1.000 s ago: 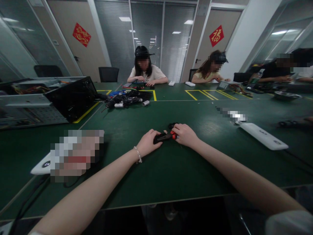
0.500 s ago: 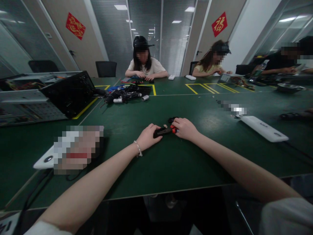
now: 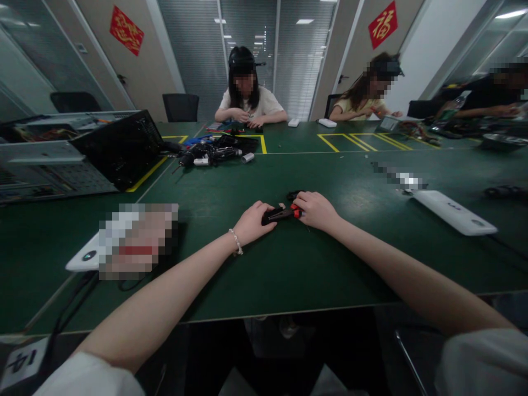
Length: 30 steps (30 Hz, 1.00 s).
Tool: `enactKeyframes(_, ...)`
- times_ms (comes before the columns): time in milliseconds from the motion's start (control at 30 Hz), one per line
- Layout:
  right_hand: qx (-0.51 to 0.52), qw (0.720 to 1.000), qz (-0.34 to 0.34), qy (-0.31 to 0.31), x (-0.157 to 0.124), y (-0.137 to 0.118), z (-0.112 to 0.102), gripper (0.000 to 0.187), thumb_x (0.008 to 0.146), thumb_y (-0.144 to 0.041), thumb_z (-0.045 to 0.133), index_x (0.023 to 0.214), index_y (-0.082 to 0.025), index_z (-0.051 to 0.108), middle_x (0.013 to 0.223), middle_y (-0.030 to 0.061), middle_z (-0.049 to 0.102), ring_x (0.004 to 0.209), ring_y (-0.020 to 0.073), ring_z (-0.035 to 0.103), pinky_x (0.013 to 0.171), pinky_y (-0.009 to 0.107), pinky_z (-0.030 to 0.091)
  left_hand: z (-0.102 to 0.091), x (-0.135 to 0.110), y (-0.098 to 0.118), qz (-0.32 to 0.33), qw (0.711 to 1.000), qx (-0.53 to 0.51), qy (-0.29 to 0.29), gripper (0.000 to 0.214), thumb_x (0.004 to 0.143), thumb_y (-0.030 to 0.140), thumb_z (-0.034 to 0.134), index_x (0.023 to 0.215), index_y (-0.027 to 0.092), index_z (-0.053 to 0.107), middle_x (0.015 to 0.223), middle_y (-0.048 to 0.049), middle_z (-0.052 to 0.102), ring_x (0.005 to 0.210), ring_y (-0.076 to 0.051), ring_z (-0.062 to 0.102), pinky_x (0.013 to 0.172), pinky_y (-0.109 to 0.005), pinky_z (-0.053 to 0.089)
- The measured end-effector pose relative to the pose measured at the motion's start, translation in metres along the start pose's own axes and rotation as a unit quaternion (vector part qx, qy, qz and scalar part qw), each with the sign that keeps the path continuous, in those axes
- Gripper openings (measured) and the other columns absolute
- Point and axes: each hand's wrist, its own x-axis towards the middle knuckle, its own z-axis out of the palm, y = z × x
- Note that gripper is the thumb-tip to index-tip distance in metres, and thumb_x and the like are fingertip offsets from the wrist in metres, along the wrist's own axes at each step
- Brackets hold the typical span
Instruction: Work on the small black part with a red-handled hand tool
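In the middle of the green table (image 3: 231, 286), my left hand (image 3: 252, 223) has its fingers closed round a small black part (image 3: 270, 216). My right hand (image 3: 317, 210) grips what look like pliers by their red and black handles (image 3: 296, 211). Their dark jaws (image 3: 284, 214) point left and meet the black part between my hands. A small pale piece shows just above the jaws; its kind is too small to tell. Another black object (image 3: 294, 195) lies at the far side of my right fingers, partly hidden by them.
To the left stand an opened computer case (image 3: 45, 165) and a white power bank (image 3: 84, 254) with a cable. A drill (image 3: 187, 158) lies among black parts and wires farther back. Another white power bank (image 3: 456, 212) is at right. Several people work across the table.
The view has tilted down and shifted slightly, so the table sits a little higher. Both hands keep their hold on the black part and the pliers, with little visible movement.
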Motion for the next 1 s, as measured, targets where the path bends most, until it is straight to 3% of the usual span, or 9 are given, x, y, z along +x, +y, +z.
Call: enactKeyframes(1000, -0.004, 1.000, -0.015, 0.003, -0.0005, 0.0020, 0.0008, 0.022, 0.072, -0.021, 0.051, 0.090, -0.013, 0.060, 0.091, 0.0101, 0.057, 0.078, 0.0191, 0.049, 0.068, 0.030, 0.034, -0.0015, 0.0004, 0.0010, 0.004, 1.000, 0.001, -0.005, 0.033, 0.074, 0.028, 0.060, 0.105, 0.015, 0.056, 0.096, -0.0062, 0.053, 0.087, -0.020, 0.053, 0.078, -0.034, 0.046)
